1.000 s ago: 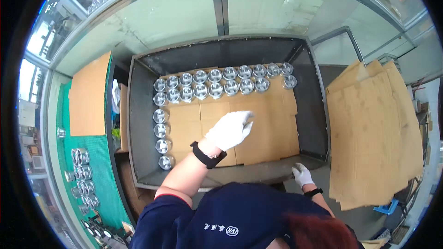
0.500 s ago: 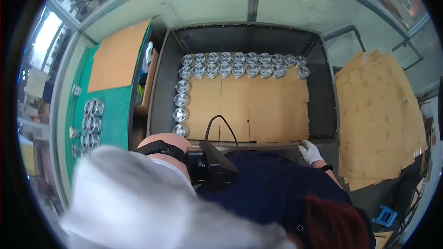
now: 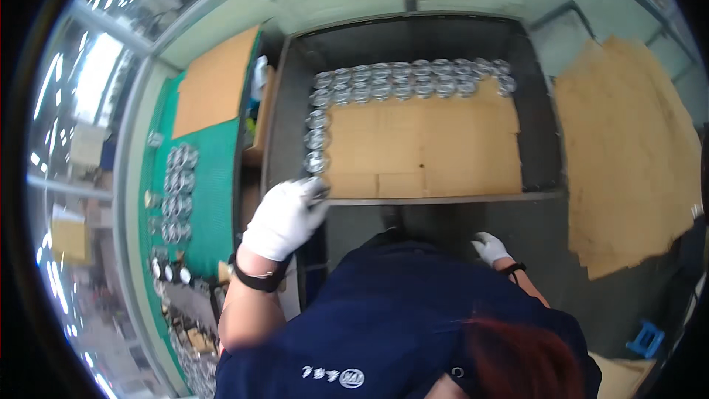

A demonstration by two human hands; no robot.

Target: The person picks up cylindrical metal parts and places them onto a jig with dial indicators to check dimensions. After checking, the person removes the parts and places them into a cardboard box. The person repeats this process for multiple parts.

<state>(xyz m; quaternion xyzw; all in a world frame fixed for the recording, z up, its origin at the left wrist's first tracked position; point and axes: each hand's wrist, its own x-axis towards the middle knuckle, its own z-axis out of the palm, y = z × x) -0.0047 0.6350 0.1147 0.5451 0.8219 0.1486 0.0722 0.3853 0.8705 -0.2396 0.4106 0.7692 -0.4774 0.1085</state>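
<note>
A dark box point(image 3: 544, 133) holds a cardboard sheet point(image 3: 422, 139) with metal cylinders point(image 3: 381, 81) along its far and left sides. The left forearm point(image 3: 253, 303) slants forward, fingers of the left hand point(image 3: 281, 220) closed round a metal piece point(image 3: 321, 192) at the near-left corner; the right hand point(image 3: 490, 249) hangs outside, fingers half-parted, apparently empty.

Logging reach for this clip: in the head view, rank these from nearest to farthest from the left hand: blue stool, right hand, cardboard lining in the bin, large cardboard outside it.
1. Cardboard lining: in the bin, just right of the left hand.
2. Right hand: farther right, below the bin's front edge.
3. Large cardboard: right of the bin.
4. Blue stool: far lower right.
</note>
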